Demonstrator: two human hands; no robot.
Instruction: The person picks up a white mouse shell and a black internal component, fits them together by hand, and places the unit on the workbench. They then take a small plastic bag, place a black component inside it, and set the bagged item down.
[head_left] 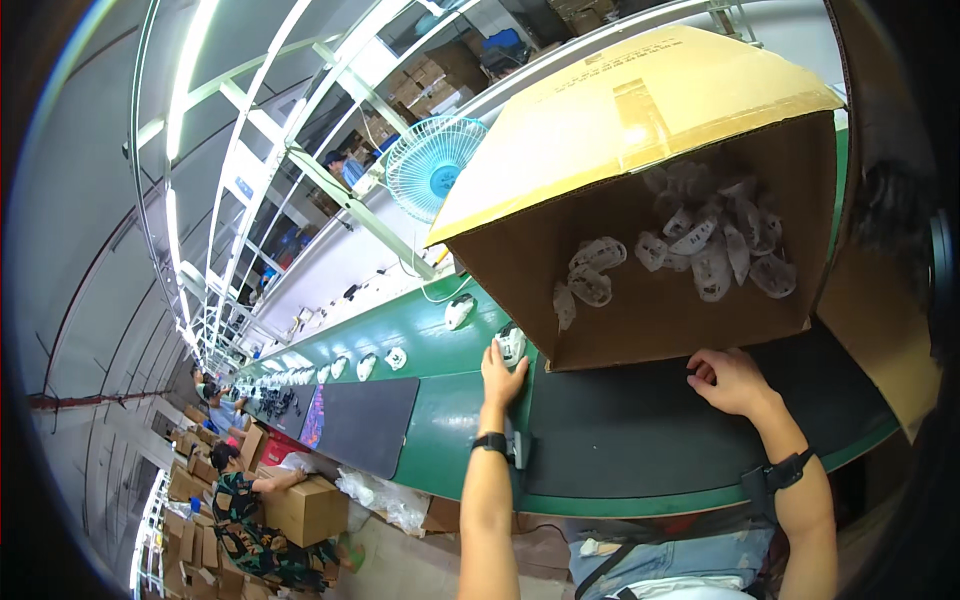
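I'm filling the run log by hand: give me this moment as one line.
left hand: on bagged white part, belt | right hand: at tipped cardboard box lower edge | box: bagged parts inside

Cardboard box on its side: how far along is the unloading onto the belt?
Done: a row of bagged white items already lies along the green belt. In hand: the left hand touches one item by the cardboard box; the right hand rests at its lower edge. Left: a pile of bagged items inside.
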